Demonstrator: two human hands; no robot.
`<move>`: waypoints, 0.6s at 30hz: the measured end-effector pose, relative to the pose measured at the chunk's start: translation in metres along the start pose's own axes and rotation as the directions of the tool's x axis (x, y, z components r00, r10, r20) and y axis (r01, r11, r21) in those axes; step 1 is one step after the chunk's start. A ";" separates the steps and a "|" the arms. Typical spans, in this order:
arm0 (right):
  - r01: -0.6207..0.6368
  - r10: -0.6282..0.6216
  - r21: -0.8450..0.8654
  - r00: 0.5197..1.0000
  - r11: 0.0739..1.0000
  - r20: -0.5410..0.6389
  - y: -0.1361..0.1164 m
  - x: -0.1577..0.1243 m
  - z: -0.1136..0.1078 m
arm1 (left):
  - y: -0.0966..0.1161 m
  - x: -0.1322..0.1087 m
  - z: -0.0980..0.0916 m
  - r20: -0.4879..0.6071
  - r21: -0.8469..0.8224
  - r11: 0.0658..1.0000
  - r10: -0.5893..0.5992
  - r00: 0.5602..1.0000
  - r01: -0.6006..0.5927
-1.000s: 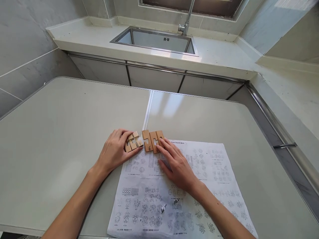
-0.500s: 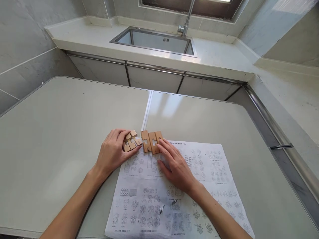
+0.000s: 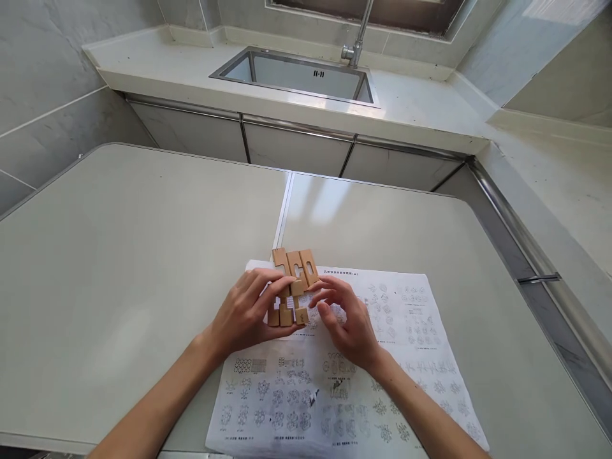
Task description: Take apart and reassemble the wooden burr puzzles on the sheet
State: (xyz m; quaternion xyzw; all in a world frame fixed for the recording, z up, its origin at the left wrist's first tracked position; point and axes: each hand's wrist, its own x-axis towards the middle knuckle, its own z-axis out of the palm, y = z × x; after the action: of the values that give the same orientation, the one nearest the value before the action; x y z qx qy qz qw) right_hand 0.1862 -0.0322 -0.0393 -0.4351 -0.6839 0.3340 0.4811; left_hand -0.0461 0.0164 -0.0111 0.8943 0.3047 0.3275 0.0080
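Observation:
My left hand (image 3: 246, 313) grips a cluster of notched wooden puzzle pieces (image 3: 285, 312), held just above a printed instruction sheet (image 3: 344, 370). My right hand (image 3: 343, 319) is beside it with curled fingers, its fingertips touching the right side of the same cluster. Three more notched wooden pieces (image 3: 295, 266) lie side by side on the table just beyond both hands, at the sheet's top edge.
The grey table (image 3: 119, 255) has a seam down its middle. Behind it runs a white counter with a steel sink (image 3: 296, 73) and a tap (image 3: 356, 38). A counter edge with a metal rail (image 3: 530, 255) borders the right side.
My left hand lifted its wooden pieces from the table's left part and brought them toward me over the sheet. My right hand left the three lying pieces and moved to the held cluster.

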 end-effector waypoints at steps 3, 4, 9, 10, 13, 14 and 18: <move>-0.028 0.023 0.048 0.996 0.998 0.084 0.000 -0.003 0.000 | 0.003 -0.002 0.003 -0.001 -0.037 0.999 0.036 0.999 -0.036; -0.039 0.033 0.051 0.994 0.998 0.108 0.000 -0.003 0.000 | 0.004 -0.002 0.004 -0.001 -0.045 0.998 0.044 0.999 -0.044; -0.088 0.082 0.037 0.988 0.995 0.128 -0.004 -0.002 0.000 | 0.005 -0.003 0.005 0.003 -0.068 0.996 0.064 0.998 -0.063; -0.102 0.096 0.043 0.988 0.994 0.123 -0.004 -0.001 0.000 | 0.005 -0.003 0.005 0.006 -0.069 0.996 0.063 0.998 -0.062; -0.148 0.137 0.072 0.981 0.986 0.138 -0.003 -0.001 0.000 | 0.007 -0.002 0.005 0.014 -0.071 0.995 0.064 0.998 -0.063; -0.156 0.144 0.081 0.979 0.984 0.145 -0.002 -0.001 0.000 | 0.007 -0.002 0.005 0.017 -0.072 0.995 0.067 0.998 -0.066; -0.165 0.149 0.096 0.976 0.982 0.157 -0.001 -0.002 0.000 | 0.009 -0.002 0.007 0.028 -0.080 0.994 0.082 0.996 -0.080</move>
State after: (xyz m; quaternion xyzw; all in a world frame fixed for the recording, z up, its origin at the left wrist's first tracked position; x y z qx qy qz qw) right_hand 0.1866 -0.0340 -0.0391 -0.4347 -0.6622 0.4395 0.4235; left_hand -0.0388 0.0093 -0.0155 0.9100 0.2547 0.3253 0.0348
